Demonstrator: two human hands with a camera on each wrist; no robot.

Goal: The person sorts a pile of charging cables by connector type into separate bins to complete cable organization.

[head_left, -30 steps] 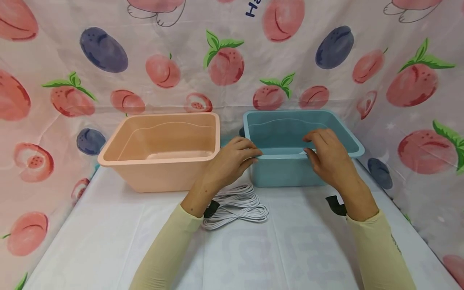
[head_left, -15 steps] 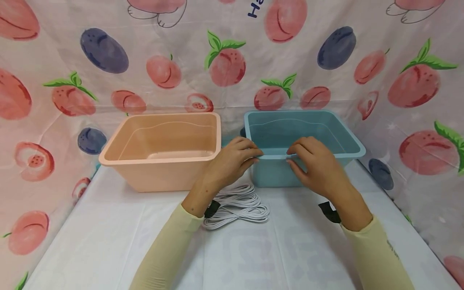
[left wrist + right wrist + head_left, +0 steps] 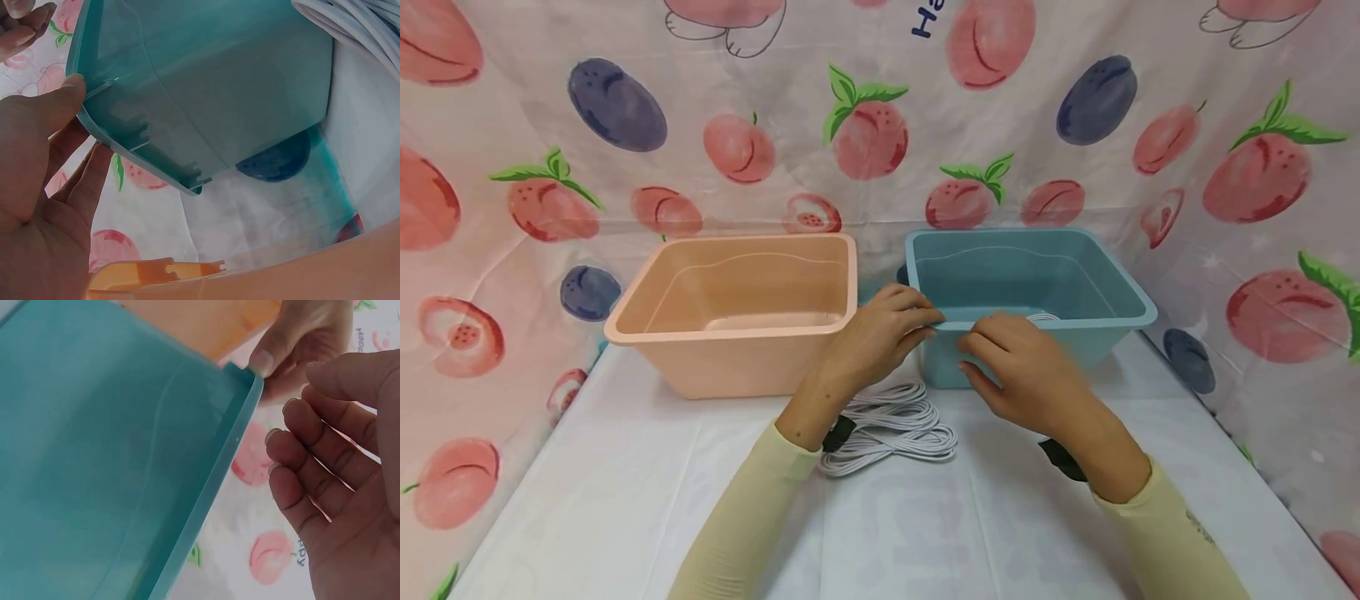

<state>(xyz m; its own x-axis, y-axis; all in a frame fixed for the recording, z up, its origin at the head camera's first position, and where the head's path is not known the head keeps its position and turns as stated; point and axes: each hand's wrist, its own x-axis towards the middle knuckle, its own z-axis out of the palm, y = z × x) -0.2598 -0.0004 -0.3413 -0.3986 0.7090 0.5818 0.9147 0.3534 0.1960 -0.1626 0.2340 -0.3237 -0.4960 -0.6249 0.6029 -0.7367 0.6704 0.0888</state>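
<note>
My left hand (image 3: pixel 880 333) pinches the rim at the near left corner of a blue-green plastic bin (image 3: pixel 1022 354). In the left wrist view its thumb lies on the rim (image 3: pixel 94 119), with the fingers on the other side. My right hand (image 3: pixel 1022 367) hovers just in front of the bin's near wall, fingers loosely bent. The right wrist view shows nothing between its thumb and fingers (image 3: pixel 297 447). A bit of white cable (image 3: pixel 1042 317) peeks over the near rim from inside the bin. Bundled white cables (image 3: pixel 898 433) lie on the table beside my left wrist.
A peach-coloured bin (image 3: pixel 730 367) stands at the left, its right side close to my left hand. A white cloth (image 3: pixel 887 533) covers the table. Behind and at both sides hangs a fruit-print curtain (image 3: pixel 880 200).
My right hand has moved from over the blue-green bin leftward and down to the front of its near wall. White cable inside the bin has come into view. My left hand has stayed put.
</note>
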